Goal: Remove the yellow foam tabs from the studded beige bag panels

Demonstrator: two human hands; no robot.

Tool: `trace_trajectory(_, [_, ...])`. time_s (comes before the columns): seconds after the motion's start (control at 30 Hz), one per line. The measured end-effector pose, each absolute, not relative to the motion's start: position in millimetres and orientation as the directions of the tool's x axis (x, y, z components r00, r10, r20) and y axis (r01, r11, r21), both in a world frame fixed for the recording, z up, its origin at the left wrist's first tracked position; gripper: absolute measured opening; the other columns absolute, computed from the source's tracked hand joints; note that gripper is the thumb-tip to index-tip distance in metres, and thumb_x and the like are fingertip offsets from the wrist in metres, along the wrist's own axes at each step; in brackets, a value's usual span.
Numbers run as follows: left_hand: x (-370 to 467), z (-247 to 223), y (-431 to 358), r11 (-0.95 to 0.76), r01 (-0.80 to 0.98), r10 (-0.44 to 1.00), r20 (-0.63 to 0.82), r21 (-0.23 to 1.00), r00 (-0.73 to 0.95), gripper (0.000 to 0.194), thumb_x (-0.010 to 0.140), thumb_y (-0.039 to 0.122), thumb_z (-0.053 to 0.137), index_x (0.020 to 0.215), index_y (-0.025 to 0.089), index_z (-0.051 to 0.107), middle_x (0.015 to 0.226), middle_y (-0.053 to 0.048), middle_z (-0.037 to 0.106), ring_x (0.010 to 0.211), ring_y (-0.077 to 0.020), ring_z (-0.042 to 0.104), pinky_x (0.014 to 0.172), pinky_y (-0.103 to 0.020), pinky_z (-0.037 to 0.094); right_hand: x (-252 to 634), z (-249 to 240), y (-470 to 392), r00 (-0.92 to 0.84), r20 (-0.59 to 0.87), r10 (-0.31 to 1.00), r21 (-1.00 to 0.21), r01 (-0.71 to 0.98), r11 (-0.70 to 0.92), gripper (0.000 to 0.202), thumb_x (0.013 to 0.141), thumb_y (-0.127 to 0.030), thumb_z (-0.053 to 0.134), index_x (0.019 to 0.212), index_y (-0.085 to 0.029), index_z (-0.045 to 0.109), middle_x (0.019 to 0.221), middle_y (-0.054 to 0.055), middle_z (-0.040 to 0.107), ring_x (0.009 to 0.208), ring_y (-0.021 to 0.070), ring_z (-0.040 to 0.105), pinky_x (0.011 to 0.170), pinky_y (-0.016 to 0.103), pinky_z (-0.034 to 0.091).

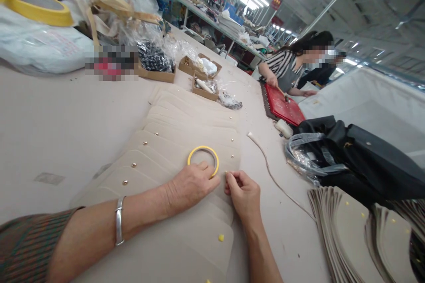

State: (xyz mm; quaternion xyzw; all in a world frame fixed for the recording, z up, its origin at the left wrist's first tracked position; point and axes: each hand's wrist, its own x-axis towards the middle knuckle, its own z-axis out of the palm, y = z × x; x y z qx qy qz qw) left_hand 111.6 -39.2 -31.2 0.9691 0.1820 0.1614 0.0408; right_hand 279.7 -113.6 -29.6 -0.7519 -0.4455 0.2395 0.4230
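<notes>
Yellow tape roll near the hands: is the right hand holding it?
No, the left hand has its fingers on the yellow tape roll, and the right hand is apart from it.

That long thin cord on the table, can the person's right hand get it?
Probably yes: the cord lies close to the right hand with nothing visible between them, though its fingers look pinched together and may need opening first.
</notes>
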Motion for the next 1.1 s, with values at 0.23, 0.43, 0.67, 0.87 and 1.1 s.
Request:
trace_trajectory(0.23, [111.3, -28.7, -39.7, -0.927, 0.334, 0.369, 0.264, 0.169, 0.891, 0.006, 0.088, 0.013, 0.053, 0.085, 0.017, 0.053, 0.084, -0.006, 0.059, 0.078, -0.0227, 0.055, 0.063, -0.033, 0.044, 276.1, -32.4, -109.8, 0.334, 0.267, 0.904, -0.566, 0.814, -0.134, 0.022, 0.085, -0.03, 0.054, 0.073, -0.018, 0.069, 0.067, 0.002, 0.069, 0.058, 0.0141, 0.061, 0.06, 0.024, 0.045])
trace_trajectory(0.43, [110.3, -30.8, -40.0, -0.918, 0.354, 0.389, 0.25, 0.177, 0.887, 0.006, 0.089, 0.013, 0.053, 0.086, 0.018, 0.054, 0.086, -0.006, 0.06, 0.079, -0.0232, 0.055, 0.063, -0.033, 0.044, 274.9, -34.7, -108.4, 0.514, 0.126, 0.848, -0.699, 0.653, -0.292, 0.028, 0.082, -0.04, 0.059, 0.097, -0.018, 0.067, 0.061, 0.0, 0.067, 0.047, 0.0147, 0.059, 0.049, 0.025, 0.047])
trace_trajectory(0.67, [107.9, -27.4, -36.4, -0.916, 0.357, 0.397, 0.295, 0.182, 0.869, 0.006, 0.091, 0.014, 0.052, 0.086, 0.018, 0.054, 0.086, -0.006, 0.058, 0.079, -0.0216, 0.053, 0.065, -0.032, 0.044, 278.7, -42.2, -122.9, 0.514, 0.13, 0.848, -0.797, 0.562, -0.219, 0.026, 0.085, -0.041, 0.056, 0.092, -0.017, 0.065, 0.066, 0.001, 0.067, 0.054, 0.0146, 0.062, 0.054, 0.025, 0.052])
trace_trajectory(0.87, [106.0, -20.9, -15.6, -0.877, 0.465, 0.477, 0.325, 0.118, 0.817, 0.007, 0.092, 0.015, 0.049, 0.087, 0.016, 0.055, 0.088, -0.007, 0.061, 0.083, -0.023, 0.054, 0.07, -0.033, 0.046, 274.3, -44.0, -112.0, 0.374, 0.323, 0.869, -0.55, 0.822, -0.15, 0.024, 0.088, -0.031, 0.052, 0.082, -0.018, 0.071, 0.074, 0.005, 0.071, 0.067, 0.0171, 0.064, 0.067, 0.028, 0.047])
trace_trajectory(1.1, [110.5, -17.8, -8.3, -0.841, 0.528, 0.54, 0.237, 0.115, 0.808, 0.01, 0.09, 0.009, 0.048, 0.09, 0.016, 0.056, 0.091, -0.009, 0.063, 0.087, -0.0252, 0.056, 0.068, -0.035, 0.047, 279.5, -34.3, -110.9, 0.285, 0.269, 0.92, -0.524, 0.845, -0.108, 0.022, 0.087, -0.029, 0.053, 0.08, -0.018, 0.07, 0.075, 0.004, 0.069, 0.069, 0.0162, 0.062, 0.067, 0.026, 0.044])
